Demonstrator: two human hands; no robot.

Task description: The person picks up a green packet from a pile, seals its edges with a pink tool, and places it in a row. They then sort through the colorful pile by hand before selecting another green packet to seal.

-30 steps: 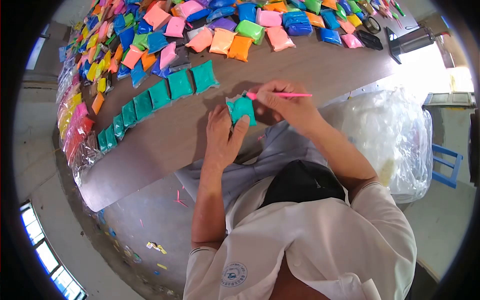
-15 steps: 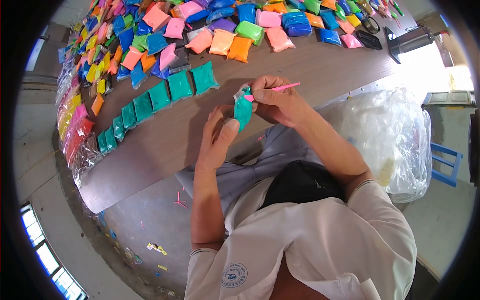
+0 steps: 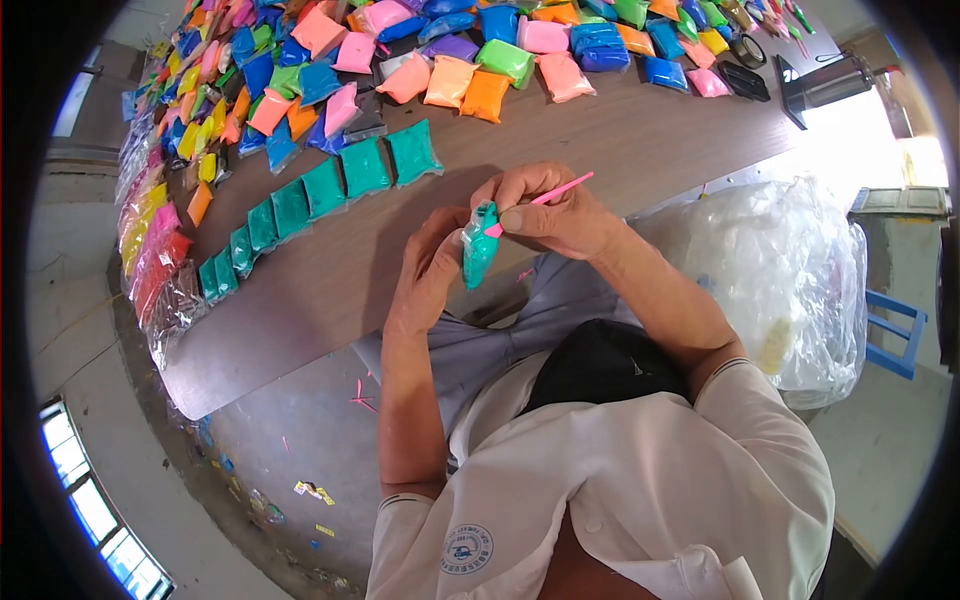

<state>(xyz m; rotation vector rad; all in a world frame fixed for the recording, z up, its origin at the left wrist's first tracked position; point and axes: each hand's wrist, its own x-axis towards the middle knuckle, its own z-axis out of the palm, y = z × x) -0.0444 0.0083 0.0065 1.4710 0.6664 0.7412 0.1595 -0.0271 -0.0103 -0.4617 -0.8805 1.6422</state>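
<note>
A small green clear-plastic packet (image 3: pixel 478 262) is held between my two hands, above the near edge of the table. My left hand (image 3: pixel 430 265) grips its side, with the thumb pressed along the plastic. My right hand (image 3: pixel 560 212) pinches a thin pink plastic modelling tool (image 3: pixel 563 188), whose wider end lies against the packet's upper part. The right fingers curl behind the packet's top and are partly hidden. Beyond my left hand, several similar green packets (image 3: pixel 322 187) lie in a row that runs from large to small toward the left.
Many coloured packets (image 3: pixel 455 80) are heaped across the back and left of the table (image 3: pixel 600 130). A metal-and-black device (image 3: pixel 825 85) stands at the back right. A big clear plastic bag (image 3: pixel 770 270) bulges beside my right arm, near a blue stool (image 3: pixel 895 330). Pink scraps (image 3: pixel 362 395) lie on the floor.
Both hands have come slightly nearer to me with the green packet. It has turned a little, and the pink tool's wide end has shifted down along it.
</note>
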